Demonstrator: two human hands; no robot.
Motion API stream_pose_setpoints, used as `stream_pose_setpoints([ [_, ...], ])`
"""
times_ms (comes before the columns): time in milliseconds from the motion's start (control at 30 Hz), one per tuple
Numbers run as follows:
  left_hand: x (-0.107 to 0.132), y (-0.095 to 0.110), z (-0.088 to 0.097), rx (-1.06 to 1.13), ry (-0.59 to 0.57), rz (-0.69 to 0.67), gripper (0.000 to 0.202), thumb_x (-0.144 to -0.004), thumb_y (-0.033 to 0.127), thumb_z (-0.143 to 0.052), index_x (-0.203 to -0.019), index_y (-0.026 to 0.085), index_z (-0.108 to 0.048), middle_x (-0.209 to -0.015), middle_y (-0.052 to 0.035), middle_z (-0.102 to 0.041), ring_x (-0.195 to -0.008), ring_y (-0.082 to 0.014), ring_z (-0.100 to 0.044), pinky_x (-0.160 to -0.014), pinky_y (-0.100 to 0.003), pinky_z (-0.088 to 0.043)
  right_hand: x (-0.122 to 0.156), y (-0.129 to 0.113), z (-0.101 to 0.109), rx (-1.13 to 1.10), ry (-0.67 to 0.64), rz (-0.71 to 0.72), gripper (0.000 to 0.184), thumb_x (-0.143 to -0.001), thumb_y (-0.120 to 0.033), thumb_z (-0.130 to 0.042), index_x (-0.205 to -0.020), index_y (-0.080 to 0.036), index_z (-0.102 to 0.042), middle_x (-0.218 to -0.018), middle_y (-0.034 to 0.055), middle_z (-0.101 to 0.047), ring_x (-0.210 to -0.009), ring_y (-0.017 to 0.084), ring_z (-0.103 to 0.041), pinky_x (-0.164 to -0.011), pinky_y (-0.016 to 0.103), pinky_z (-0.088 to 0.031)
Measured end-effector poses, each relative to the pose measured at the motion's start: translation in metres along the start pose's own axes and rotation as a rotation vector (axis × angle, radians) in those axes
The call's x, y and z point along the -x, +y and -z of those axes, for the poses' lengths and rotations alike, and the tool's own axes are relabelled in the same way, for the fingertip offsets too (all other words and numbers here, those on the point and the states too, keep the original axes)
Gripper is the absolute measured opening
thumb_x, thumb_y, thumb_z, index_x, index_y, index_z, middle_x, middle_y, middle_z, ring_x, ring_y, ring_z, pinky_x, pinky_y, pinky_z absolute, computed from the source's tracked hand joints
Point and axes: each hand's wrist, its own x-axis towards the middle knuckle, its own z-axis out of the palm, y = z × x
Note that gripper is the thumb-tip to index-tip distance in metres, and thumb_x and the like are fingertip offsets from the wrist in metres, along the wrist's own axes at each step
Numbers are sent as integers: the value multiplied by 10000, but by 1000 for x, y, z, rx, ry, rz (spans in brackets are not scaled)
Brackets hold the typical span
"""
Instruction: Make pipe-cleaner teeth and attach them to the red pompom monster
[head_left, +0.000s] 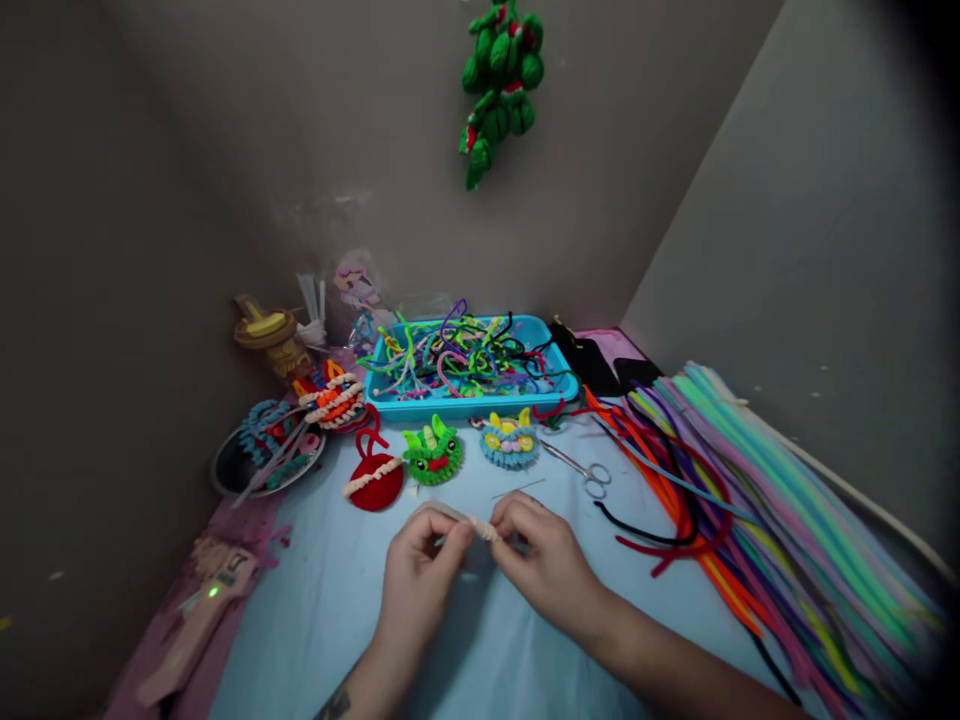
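Between my two hands is a cream-coloured pipe cleaner [482, 528], with a coiled stretch showing near the fingertips. My left hand [426, 550] pinches one end of it, thumb against forefinger. At the other end my right hand [536, 545] grips it in the same way. Just beyond my fingers lies a thin straight piece of wire [519, 488]. Behind that sit a green fuzzy creature head [433, 450] and a blue one with yellow ears [510, 441]. A red fuzzy piece [375, 480] with a twisted cream strip across it lies to the left.
A blue tray [471, 408] of pipe cleaner scraps stands at the back. Scissors [589, 472] lie to the right, beside long bundles of coloured pipe cleaners [795, 510]. On the left are a metal bowl [232, 478] and a pink glue gun [196, 625]. Green fuzzy shapes [504, 85] hang on the wall.
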Motion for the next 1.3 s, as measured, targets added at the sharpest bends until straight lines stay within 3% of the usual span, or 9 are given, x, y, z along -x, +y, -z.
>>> stream_pose_setpoints([
  [133, -2, -1, -1, 81, 15, 9, 114, -673, 236, -720, -635, 165, -639, -776, -43, -642, -766, -177, -608, -676, -246, -475, 0, 0, 1, 0, -4, -102, 119, -778, -96, -546, -696, -182, -545, -712, 4, -591, -684, 138, -554, -615, 236, -415],
  [233, -4, -3, -3, 193, 15, 123, 277, -590, 250, -785, -833, 169, -682, -846, -54, -688, -805, -207, -634, -683, -273, -501, -1, -2, 2, -21, -36, -242, 45, -792, -163, -575, -750, -179, -568, -683, -8, -585, -634, 130, -535, -572, 228, -405],
  [333, -5, -4, -3, 244, -75, 208, 340, -654, 349, -760, -928, 153, -714, -947, -97, -722, -903, -239, -644, -803, -327, -497, -3, -7, 4, -167, -168, -337, 100, -831, -263, -576, -796, -170, -586, -689, -7, -583, -634, 124, -531, -571, 222, -405],
  [433, -3, -4, -1, 271, -121, 225, 344, -678, 401, -746, -908, 145, -740, -1050, -123, -714, -1017, -276, -621, -910, -362, -453, -5, -9, 6, -319, -276, -362, 206, -860, -362, -561, -844, -163, -609, -721, 4, -585, -663, 125, -537, -594, 224, -408],
  [600, 0, -3, 3, 338, -182, 206, 358, -736, 403, -709, -1010, 172, -714, -1081, -113, -708, -1018, -257, -625, -908, -349, -447, -7, -8, 10, -429, -414, -450, 356, -875, -492, -512, -822, -155, -612, -606, -31, -520, -511, 80, -412, -481, 196, -317],
  [733, 0, -3, 3, 402, -179, 173, 253, -699, 394, -745, -804, 165, -722, -999, -107, -732, -903, -236, -662, -840, -335, -477, -8, -11, 11, -436, -457, -525, 408, -866, -529, -507, -734, -149, -576, -554, -49, -471, -464, 65, -357, -452, 195, -272],
  [933, -1, -8, -2, 444, -38, 228, 249, -584, 331, -828, -708, 149, -710, -850, -94, -752, -886, -240, -670, -827, -345, -490, -6, -16, 8, -307, -311, -407, 302, -849, -415, -561, -676, -167, -555, -610, -27, -541, -558, 98, -475, -529, 204, -357],
  [1167, 0, -15, -17, 619, 108, 345, 331, -486, 340, -867, -694, 149, -695, -740, -52, -747, -770, -191, -681, -807, -325, -494, 4, -10, 4, 336, -98, 132, 215, -923, -204, -455, -784, -182, -617, -686, 26, -639, -652, 144, -592, -630, 245, -419],
  [1300, -1, -17, -20, 689, 163, 384, 339, -498, 341, -870, -711, 148, -691, -745, -51, -746, -841, -195, -686, -860, -324, -477, 2, -9, 3, 361, -80, 109, 215, -925, -196, -447, -812, -176, -628, -723, 43, -660, -685, 155, -610, -647, 255, -422],
])
